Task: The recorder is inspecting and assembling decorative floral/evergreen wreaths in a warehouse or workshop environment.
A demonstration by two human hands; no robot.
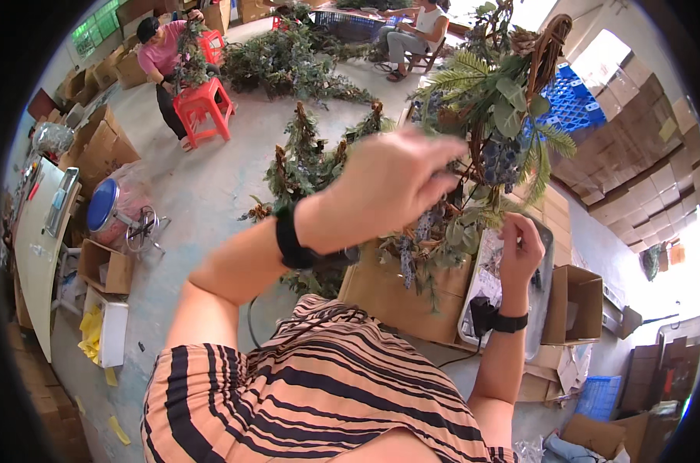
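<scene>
A wreath of green fronds, round leaves, blue berries and pine cones on a brown twig ring [504, 116] stands upright in front of me. My left hand [396, 181], black band on the wrist, is raised with its fingers stretched into the wreath's left side; the fingertips are lost among the foliage. My right hand [520, 251], also wearing a black band, is lower, fingers curled and pinched on a leafy sprig [473, 224] at the wreath's bottom edge. Under it lies a grey metal tray [549, 266].
The wreath rests over a cardboard box top [396, 297]. An open carton [574, 301] is to the right, with stacked cartons [643, 154] and a blue crate [574, 100] behind. Greenery [303, 154] lies on the floor. A person in pink [161, 54] works at a red stool [203, 108]; another person [411, 35] sits.
</scene>
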